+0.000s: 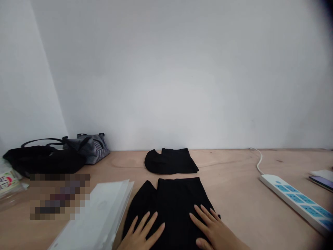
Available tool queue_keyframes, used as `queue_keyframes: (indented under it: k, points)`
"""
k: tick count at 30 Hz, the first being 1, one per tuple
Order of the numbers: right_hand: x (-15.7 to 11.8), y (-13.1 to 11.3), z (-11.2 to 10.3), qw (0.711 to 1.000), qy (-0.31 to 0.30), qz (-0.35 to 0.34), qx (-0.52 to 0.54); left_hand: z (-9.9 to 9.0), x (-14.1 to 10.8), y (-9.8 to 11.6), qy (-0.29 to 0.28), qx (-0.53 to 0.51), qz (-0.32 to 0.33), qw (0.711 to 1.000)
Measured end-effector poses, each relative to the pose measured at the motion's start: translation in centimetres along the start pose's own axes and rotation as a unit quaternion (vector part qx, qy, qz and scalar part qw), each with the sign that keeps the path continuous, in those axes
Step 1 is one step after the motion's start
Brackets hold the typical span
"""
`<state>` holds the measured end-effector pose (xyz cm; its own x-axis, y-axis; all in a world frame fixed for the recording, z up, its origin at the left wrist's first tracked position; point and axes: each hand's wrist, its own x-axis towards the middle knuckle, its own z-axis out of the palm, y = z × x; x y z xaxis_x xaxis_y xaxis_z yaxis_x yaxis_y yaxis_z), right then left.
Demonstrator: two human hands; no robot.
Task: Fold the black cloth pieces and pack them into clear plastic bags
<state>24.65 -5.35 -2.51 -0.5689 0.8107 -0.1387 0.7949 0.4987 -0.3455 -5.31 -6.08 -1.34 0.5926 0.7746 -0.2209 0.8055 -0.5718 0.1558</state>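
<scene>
A piece of black fabric [177, 205], which looks like a balaclava with a notch in its upper left edge, lies flat on the wooden table in front of me. My left hand [142, 231] rests on its lower left part with the fingers spread. On its right side lies my right hand [209, 227], palm down and fingers apart. Farther back, close to the wall, a second black fabric piece [173, 161] of similar shape lies flat, touched by neither hand. The near edge of the closer piece runs out of view.
White plastic folders [96, 211] lie left of the near fabric. A black bag [44, 159] and a striped bag [93, 149] stand back left, a plastic package [9, 182] at the left edge. A power strip [299, 203] with white cord and a phone [321, 182] lie right.
</scene>
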Motion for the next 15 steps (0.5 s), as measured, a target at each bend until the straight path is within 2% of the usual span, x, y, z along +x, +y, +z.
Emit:
queue_keyframes:
  k: [2, 3, 5, 7, 9, 12, 15]
  points:
    - [-0.5, -0.2, -0.5, 1.000, 0.000, 0.009, 0.011, -0.7, -0.3, 0.7, -0.002, -0.016, -0.006, 1.000]
    - [-0.4, 0.0, -0.9, 0.999, 0.022, 0.012, 0.022, -1.2, -0.3, 0.9, 0.020, -0.027, -0.012, 0.999]
    - [0.6, 0.7, -1.7, 0.994, 0.095, 0.021, 0.046, -2.1, 0.5, 1.0, 0.101, -0.054, -0.039, 0.993]
    - [2.4, 1.9, -2.5, 0.981, 0.175, 0.056, 0.067, -2.9, 2.3, 0.6, 0.193, -0.081, -0.090, 0.974]
    - [4.6, 3.5, -3.0, 0.952, 0.245, 0.164, 0.086, -3.3, 4.7, -0.2, 0.236, -0.103, -0.157, 0.954]
    - [7.1, 5.5, -3.1, 0.929, 0.269, 0.237, 0.098, -3.1, 8.3, -1.8, 0.240, -0.111, -0.213, 0.941]
    - [8.1, 6.7, -2.6, 0.916, 0.267, 0.277, 0.114, -2.6, 10.2, -2.8, 0.232, -0.117, -0.238, 0.936]
